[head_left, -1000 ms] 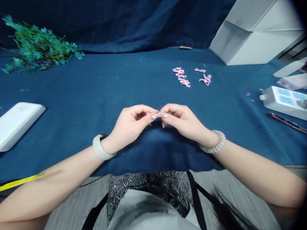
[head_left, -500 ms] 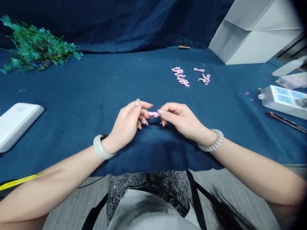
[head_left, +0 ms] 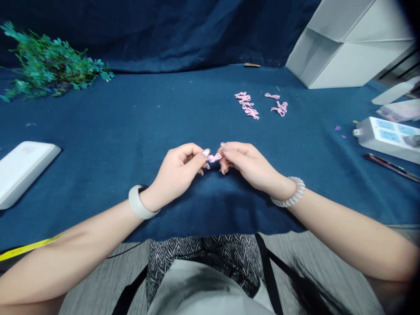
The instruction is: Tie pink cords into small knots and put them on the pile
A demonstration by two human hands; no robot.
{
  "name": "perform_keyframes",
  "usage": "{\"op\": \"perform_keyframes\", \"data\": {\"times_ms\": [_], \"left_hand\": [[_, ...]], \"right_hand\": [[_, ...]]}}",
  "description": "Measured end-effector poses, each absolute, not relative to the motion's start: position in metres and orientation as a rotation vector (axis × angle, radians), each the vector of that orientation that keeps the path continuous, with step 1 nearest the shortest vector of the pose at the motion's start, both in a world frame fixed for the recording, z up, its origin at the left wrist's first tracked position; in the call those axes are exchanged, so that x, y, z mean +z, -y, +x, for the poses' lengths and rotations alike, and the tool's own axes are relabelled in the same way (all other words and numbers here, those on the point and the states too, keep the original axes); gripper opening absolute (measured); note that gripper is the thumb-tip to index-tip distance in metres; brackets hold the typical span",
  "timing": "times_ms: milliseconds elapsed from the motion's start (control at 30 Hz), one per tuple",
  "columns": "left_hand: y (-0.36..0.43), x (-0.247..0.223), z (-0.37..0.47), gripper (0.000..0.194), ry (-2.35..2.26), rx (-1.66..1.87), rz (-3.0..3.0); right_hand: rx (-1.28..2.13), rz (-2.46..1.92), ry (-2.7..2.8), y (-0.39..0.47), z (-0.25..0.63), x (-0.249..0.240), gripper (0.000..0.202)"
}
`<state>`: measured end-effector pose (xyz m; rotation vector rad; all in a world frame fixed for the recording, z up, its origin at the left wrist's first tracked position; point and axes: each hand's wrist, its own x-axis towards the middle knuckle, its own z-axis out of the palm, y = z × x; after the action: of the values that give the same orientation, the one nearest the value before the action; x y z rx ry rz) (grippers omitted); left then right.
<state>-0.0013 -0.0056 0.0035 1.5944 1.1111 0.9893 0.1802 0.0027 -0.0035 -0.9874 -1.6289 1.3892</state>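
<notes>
A small knotted pink cord (head_left: pixel 215 157) with little loops stretches between my two hands, just above the blue cloth (head_left: pixel 147 127). My left hand (head_left: pixel 182 170) pinches its left end between thumb and forefinger. At the cord's right end, my right hand (head_left: pixel 247 164) has its thumb and fingers closed together; the fingertips partly hide that end. Farther back on the cloth lie several similar pink cord knots (head_left: pixel 246 105), with another small group (head_left: pixel 279 108) to their right.
Leafy green sprigs (head_left: pixel 55 65) lie at the back left, a white box-like device (head_left: pixel 28 168) at the left. White boxes (head_left: pixel 354 61) stand at the back right. A power strip (head_left: pixel 389 135) and a dark pen-like tool (head_left: pixel 392 166) lie on the right.
My left thumb has come down onto the cord's left end, closing a pinch there. My right thumb has lifted slightly, and more of the cord's right loop shows.
</notes>
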Motion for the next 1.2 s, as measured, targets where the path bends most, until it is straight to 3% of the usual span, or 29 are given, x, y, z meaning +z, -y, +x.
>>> {"op": "perform_keyframes", "data": {"times_ms": [367,700,833,1000,1200], "left_hand": [[0.007,0.004,-0.002,0.025,-1.076,0.956,1.6],[0.0,-0.007,-0.005,0.034,-1.01,1.046,1.273],[0.004,-0.008,-0.007,0.026,-0.958,1.02,1.555],[0.01,-0.01,-0.008,0.04,-0.904,1.011,1.967],[0.006,-0.006,-0.007,0.024,-0.955,1.066,2.035]], "right_hand": [[1.454,-0.98,1.664,0.002,0.174,-0.007,0.035],[1.444,-1.0,1.643,0.0,0.176,-0.008,0.025],[1.452,-0.972,1.597,-0.002,0.177,-0.009,0.024],[1.484,-0.94,1.53,-0.003,0.178,-0.008,0.03],[1.532,-0.906,1.566,-0.005,0.18,-0.009,0.031]]}}
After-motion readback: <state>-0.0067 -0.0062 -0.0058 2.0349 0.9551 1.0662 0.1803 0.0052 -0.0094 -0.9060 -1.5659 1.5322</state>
